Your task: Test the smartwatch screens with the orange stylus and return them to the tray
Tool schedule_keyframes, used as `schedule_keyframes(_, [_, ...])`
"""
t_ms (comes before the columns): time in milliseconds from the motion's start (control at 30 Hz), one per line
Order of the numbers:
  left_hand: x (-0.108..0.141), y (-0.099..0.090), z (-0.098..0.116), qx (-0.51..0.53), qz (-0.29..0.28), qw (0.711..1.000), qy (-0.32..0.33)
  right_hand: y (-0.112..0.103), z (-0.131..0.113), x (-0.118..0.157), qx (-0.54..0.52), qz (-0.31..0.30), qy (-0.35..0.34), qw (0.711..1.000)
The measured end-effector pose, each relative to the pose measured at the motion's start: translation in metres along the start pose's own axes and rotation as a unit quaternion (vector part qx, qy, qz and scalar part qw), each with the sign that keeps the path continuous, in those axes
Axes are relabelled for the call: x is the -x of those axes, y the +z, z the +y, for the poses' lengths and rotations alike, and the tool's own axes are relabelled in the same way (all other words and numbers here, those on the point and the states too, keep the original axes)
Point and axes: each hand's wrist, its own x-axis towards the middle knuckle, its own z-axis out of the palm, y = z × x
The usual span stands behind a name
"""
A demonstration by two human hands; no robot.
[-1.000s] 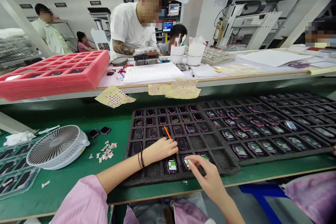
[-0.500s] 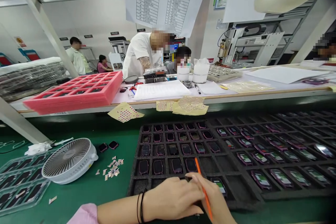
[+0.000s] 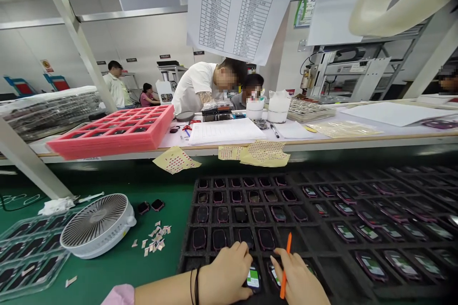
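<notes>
My left hand, with black bands at the wrist, has its fingers curled over a watch unit with a lit green and white screen at the front of the black foam tray. To its right, my right hand grips an orange stick, its tip pointing up and away. Another lit unit lies partly hidden under that hand. Rows of dark-screened watch units sit in the compartments beyond both hands.
A round fan stands on the green mat at left, near small pale strips and clear trays. Beyond are a shelf edge and a pink foam tray. More foam trays with lit units extend right. Several people are behind.
My hands were together and have moved apart, the left now at a lit unit. The orange stick has shifted slightly right and stands more upright. The head view has tilted up a little.
</notes>
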Motion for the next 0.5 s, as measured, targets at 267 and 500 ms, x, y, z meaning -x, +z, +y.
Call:
schedule_keyframes(267, [-0.023, -0.003, -0.004, -0.018, -0.031, 0.999, 0.011, -0.012, -0.013, -0.004, -0.177, -0.094, 0.102, 0.974])
schedule_keyframes(500, [-0.01, 0.011, -0.016, 0.117, 0.046, 0.992, 0.001, -0.024, -0.018, -0.017, -0.255, -0.165, 0.085, 0.949])
